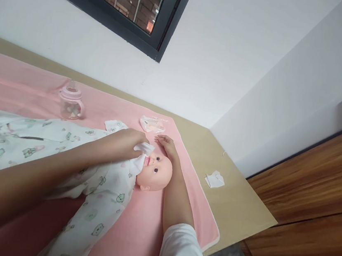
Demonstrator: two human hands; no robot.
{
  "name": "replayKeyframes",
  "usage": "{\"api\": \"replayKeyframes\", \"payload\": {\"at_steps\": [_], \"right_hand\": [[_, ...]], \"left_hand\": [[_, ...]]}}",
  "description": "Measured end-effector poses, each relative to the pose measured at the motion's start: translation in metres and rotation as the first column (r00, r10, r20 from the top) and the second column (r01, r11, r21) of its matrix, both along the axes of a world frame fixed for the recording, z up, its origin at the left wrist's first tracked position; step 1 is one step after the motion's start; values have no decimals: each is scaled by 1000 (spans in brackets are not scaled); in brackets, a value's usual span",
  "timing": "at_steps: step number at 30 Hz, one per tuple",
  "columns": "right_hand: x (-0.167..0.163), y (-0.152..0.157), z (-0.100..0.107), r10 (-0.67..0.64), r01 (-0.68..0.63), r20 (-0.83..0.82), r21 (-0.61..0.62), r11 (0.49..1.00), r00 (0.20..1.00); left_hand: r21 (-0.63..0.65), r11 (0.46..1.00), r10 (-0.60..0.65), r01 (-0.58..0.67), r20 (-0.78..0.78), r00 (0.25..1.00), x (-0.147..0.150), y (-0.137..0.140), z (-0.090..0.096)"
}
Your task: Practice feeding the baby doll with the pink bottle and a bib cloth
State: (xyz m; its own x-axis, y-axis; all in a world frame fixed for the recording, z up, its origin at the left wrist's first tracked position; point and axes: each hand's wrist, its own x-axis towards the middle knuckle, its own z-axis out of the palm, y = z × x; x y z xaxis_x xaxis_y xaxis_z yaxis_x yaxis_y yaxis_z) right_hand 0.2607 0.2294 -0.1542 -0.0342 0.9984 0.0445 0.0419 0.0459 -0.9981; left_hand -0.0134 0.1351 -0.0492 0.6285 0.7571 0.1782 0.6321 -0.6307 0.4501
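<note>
A doll lies on its back, its bald head (159, 174) on the pink mat. It wears a white baby suit (102, 180) with green animal prints. My left hand (128, 141) is closed at the doll's chin and pinches a small white cloth (145, 147) by its mouth; whether it is a wipe or part of the collar I cannot tell. Beside the top of the head lies my right hand (167, 144), its fingers stretched out and apart, with nothing in them. The forearm runs along the crown of the doll.
A pink-lidded baby bottle (71, 101) stands on the pink mat (144, 220). Near my right fingertips is a clear plastic packet (152, 124). A folded white tissue (214, 179) lies on the beige tabletop (233, 206). White walls and a dark-framed window (156, 45) border the table; wooden panels stand at right.
</note>
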Motion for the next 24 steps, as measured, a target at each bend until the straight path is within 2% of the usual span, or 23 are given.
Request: {"api": "replayKeyframes", "payload": {"at_steps": [8,20,22,24], "right_hand": [[1,1,-2,2,-2,3,4,1000,1000],[-2,-3,2,0,0,16,-3,1000,1000],[-2,-3,2,-4,4,19,-6,1000,1000],[-2,-2,2,-11,11,9,-13,1000,1000]], "left_hand": [[-2,999,-52,53,105,993,0,1,-1],[8,999,-52,51,155,987,1,-3,4],[-14,999,-45,49,213,976,0,-4,7],[-89,992,-62,87,253,965,-1,-7,12]]}}
